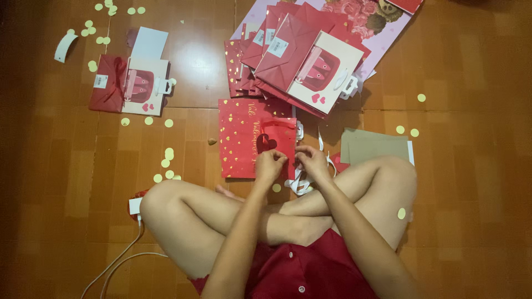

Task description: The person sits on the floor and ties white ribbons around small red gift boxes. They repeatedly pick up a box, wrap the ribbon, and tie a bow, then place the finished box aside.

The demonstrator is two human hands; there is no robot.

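A person sits cross-legged on the wooden floor (66,166), and both hands meet over the near edge of a flat red gift bag (252,138) dotted with gold hearts, which lies on the floor just ahead of the knees. The left hand (270,165) is curled shut, fingertips pinched together on something small at the bag's lower edge — too small to tell what. The right hand (311,159) is likewise pinched, close beside the left, with loose white ribbon (302,182) trailing under it.

The likeliest slip, as I judge it, lies in that fine two-handed pinch: the ribbon is slack and looped, so a pull from one side could drag it free or tighten it in the wrong place. The bag lies unweighted on a smooth floor, and a tug could slide it toward the knees or crease its paper.

Clutter adds risk. The stack of red and white bags (302,61) toward the far edge leans fanned out and could slump onto the work. Pale round stickers (168,155) lie scattered on the floor; one (401,213) sits on the right leg — others could cling to skin or paper. A white cable (119,260) runs beside the left knee, where a shifting leg could snag it.
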